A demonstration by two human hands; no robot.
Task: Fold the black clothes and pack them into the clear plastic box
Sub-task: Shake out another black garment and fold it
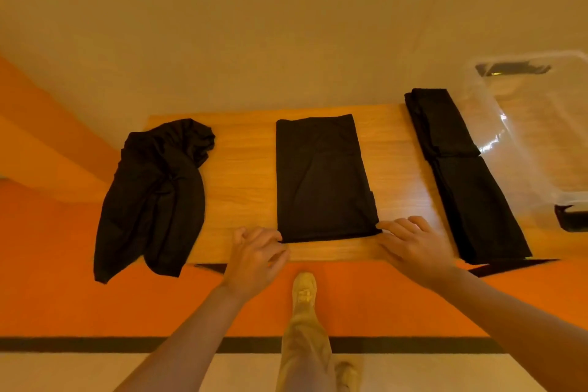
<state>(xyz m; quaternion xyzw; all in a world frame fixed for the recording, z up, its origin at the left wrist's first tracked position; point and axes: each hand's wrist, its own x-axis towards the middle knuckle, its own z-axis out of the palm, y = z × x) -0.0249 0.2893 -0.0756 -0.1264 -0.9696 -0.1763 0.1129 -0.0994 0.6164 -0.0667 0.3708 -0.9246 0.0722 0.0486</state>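
A: What sits in the middle of the counter (248,175)?

B: A folded black garment (323,178), a flat rectangle with its near edge close to the counter's front edge. Everything else I'll place from it.

A: And the hands?

B: The left hand (254,256) is at its near left corner, fingers curled, fingertips at the cloth's edge; whether they actually pinch it I cannot tell. The right hand (413,247) is at the near right corner, fingers bent and spread, tips touching the corner, palm over the wood.

A: Other clothes?

B: Left of the folded garment, apart from it, a crumpled black garment (152,197) lies in a heap, its lower end hanging over the front edge. To the right, a long folded black stack (458,169) runs from the back edge to the front.

A: The clear plastic box (537,137)?

B: Just beyond that stack, at the far right, open, a dark latch at each visible end. It looks unpacked.

A: Any labels or writing?

B: None legible; the cloth is plain black.

A: Below the counter?

B: Orange floor (63,296), and a tan trouser leg and shoe (304,288).
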